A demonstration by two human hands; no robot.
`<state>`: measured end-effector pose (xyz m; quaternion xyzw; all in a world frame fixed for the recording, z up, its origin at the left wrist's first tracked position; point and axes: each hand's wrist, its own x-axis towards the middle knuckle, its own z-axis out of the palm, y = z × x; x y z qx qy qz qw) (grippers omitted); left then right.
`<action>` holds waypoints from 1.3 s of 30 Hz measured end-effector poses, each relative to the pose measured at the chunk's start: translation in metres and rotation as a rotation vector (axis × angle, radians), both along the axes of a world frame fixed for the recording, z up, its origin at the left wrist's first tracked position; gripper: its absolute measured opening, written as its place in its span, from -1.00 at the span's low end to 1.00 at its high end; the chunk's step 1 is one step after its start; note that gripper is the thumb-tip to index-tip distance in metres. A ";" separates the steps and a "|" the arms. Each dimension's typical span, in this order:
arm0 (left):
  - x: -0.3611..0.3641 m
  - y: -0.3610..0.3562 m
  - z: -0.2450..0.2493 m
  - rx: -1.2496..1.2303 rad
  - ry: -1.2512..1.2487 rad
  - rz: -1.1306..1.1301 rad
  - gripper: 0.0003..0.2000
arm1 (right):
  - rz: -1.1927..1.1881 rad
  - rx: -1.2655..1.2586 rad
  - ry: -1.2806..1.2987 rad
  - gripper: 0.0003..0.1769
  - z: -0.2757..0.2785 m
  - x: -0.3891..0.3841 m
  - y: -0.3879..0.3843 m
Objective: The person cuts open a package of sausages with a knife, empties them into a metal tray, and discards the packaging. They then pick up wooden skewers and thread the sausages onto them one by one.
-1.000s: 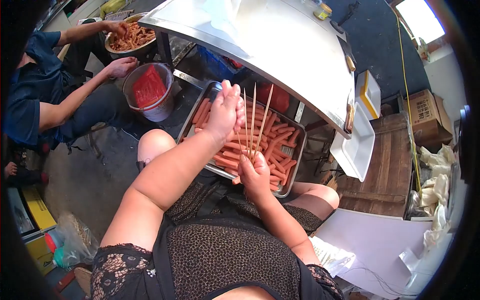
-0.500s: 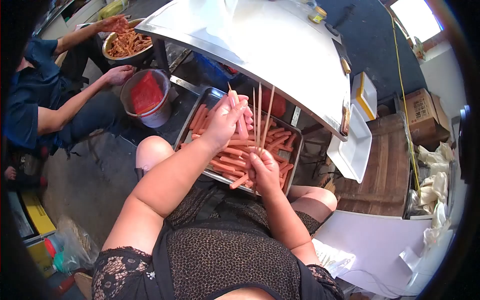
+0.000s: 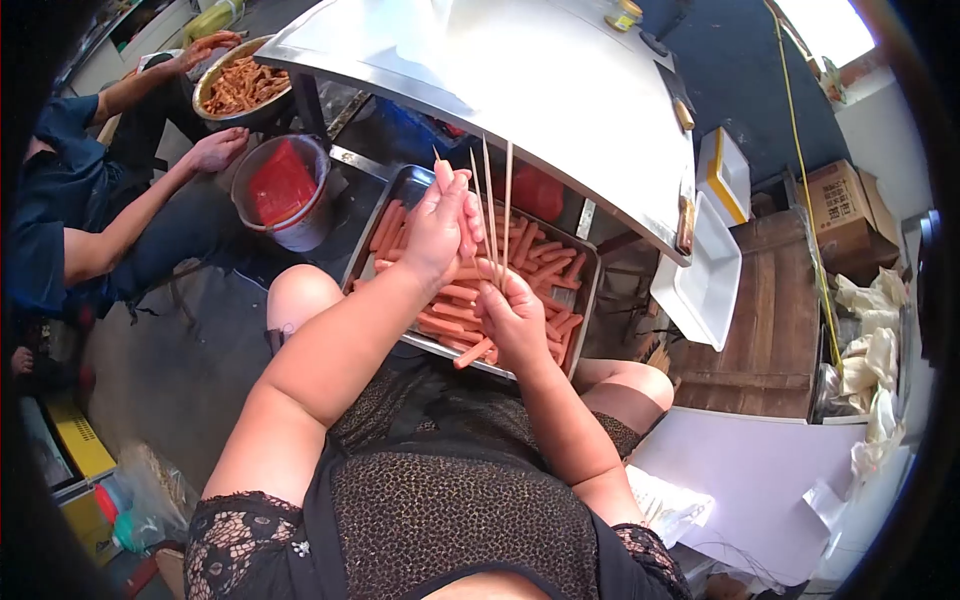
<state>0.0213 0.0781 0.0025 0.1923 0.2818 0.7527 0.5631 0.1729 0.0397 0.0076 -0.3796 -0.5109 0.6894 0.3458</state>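
Observation:
My left hand (image 3: 440,228) is closed round a pink sausage (image 3: 444,174) above the metal tray (image 3: 590,322). A thin stick's pointed tip pokes out of the sausage's top end. My right hand (image 3: 512,316) is to the right and a little lower, its fingers wrapped round several wooden skewers (image 3: 492,215) that stand upright and fan out slightly. Many loose sausages (image 3: 460,312) lie in the tray below both hands.
A steel-edged white table (image 3: 420,60) stands beyond the tray, with knives (image 3: 686,210) on its right edge. Left are a bucket (image 3: 300,232), a bowl of food (image 3: 243,86) and another person's arms (image 3: 130,215). White trays (image 3: 705,280) are right.
My hands have come closer together, the right one moving left and slightly up. The sausage in my left hand is now more covered by the fingers. The other person's hands have shifted slightly.

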 end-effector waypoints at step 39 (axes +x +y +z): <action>0.008 -0.020 -0.077 -0.095 2.091 -0.260 -0.65 | -0.369 0.926 -1.029 -0.67 0.086 0.084 0.141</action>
